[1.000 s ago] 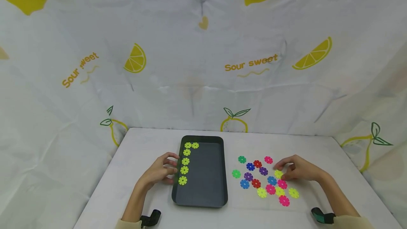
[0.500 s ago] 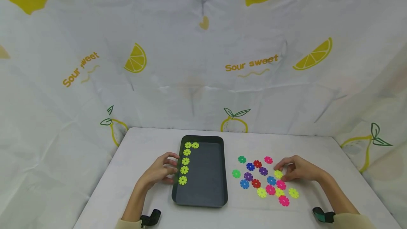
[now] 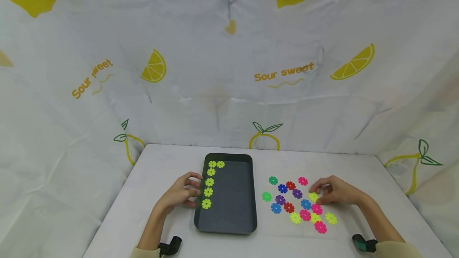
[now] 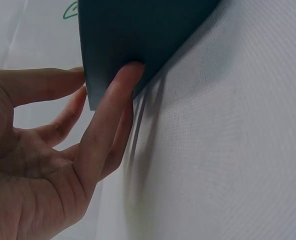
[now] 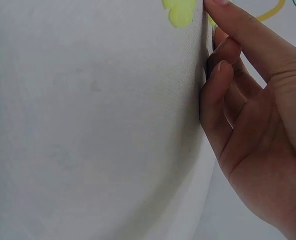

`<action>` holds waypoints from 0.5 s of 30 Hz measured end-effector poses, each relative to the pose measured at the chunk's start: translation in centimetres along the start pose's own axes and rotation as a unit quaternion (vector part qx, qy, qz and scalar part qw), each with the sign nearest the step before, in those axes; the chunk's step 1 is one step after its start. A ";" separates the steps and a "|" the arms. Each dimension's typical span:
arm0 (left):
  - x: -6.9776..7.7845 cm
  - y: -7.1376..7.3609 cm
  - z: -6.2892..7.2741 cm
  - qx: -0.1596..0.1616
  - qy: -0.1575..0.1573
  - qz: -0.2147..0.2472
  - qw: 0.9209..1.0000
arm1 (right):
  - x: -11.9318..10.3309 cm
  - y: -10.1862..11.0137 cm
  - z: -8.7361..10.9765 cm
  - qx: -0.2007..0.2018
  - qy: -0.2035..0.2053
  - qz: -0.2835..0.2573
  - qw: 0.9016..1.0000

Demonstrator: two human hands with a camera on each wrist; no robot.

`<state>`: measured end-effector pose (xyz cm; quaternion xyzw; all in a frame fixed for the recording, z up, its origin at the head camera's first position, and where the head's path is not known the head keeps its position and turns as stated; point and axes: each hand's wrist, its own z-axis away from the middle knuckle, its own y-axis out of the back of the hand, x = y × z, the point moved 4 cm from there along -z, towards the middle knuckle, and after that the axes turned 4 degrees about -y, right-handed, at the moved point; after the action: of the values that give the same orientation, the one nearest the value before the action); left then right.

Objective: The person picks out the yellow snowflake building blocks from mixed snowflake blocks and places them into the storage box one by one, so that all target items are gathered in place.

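Observation:
My left hand (image 3: 179,192) holds the left rim of a dark grey rectangular tray (image 3: 233,220). In the left wrist view its fingers meet the tray's outer wall (image 4: 113,40). Inside the tray, yellow notched discs (image 3: 208,192) form a column along the left side, with one more beside the top one. On the right, my right hand (image 3: 338,190) has thumb and forefinger at opposite edges of a yellow notched disc (image 3: 313,197), pinching it at the table. The right wrist view shows the hand (image 5: 268,115) mostly from the palm side, its fingertips partly cut off.
Loose notched discs lie right of the tray: green (image 3: 266,196), blue (image 3: 276,208), purple (image 3: 297,194), red (image 3: 289,207), pink (image 3: 320,227) and yellow (image 3: 331,218). A white cloth with lemon prints (image 3: 215,106) hangs behind the white table (image 3: 172,158).
Pink, blue and yellow discs by the right thumb have shifted slightly. Both hands keep nearly the same place, and the tray stays put.

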<state>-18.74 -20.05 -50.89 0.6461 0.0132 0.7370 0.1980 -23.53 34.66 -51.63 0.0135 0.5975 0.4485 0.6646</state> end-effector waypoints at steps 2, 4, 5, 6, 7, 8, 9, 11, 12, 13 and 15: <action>0.0 0.0 0.0 0.000 0.000 0.000 1.000 | 0.0 0.0 0.0 0.001 -0.001 0.002 1.000; 0.0 0.0 0.0 0.000 0.000 0.000 1.000 | 0.0 0.0 0.0 0.002 0.001 0.004 1.000; 0.0 0.0 0.0 0.000 -0.001 0.000 1.000 | -0.1 0.0 0.1 0.002 0.002 0.007 1.000; -0.1 0.0 0.0 -0.001 -0.001 -0.001 1.000 | -0.2 -0.1 0.1 0.002 0.004 0.009 1.000; -0.1 0.0 -0.1 -0.001 -0.001 -0.001 1.000 | -0.2 -0.1 0.2 0.002 0.005 0.011 1.000; -0.1 0.0 -0.1 -0.001 -0.001 -0.001 1.000 | -0.3 -0.1 0.2 0.001 0.007 0.013 1.000; -0.1 0.0 -0.1 -0.002 -0.001 -0.001 1.000 | -0.3 -0.2 0.2 0.000 0.009 0.013 1.000; -0.1 0.0 -0.1 -0.002 -0.002 -0.001 1.000 | -0.4 -0.2 0.3 -0.002 0.013 0.014 1.000; -0.1 0.0 -0.1 -0.002 -0.002 -0.001 1.000 | -0.4 -0.2 0.3 -0.002 0.014 0.013 1.000; -0.1 0.0 -0.1 -0.002 -0.002 0.000 1.000 | -0.5 -0.2 0.2 -0.003 0.015 0.013 1.000; -0.1 0.0 -0.1 -0.002 -0.002 0.000 1.000 | -0.5 -0.2 0.2 -0.003 0.016 0.013 1.000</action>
<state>-18.83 -20.01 -50.97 0.6473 0.0111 0.7356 0.1994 -23.15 34.30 -51.27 0.0121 0.6063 0.4589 0.6493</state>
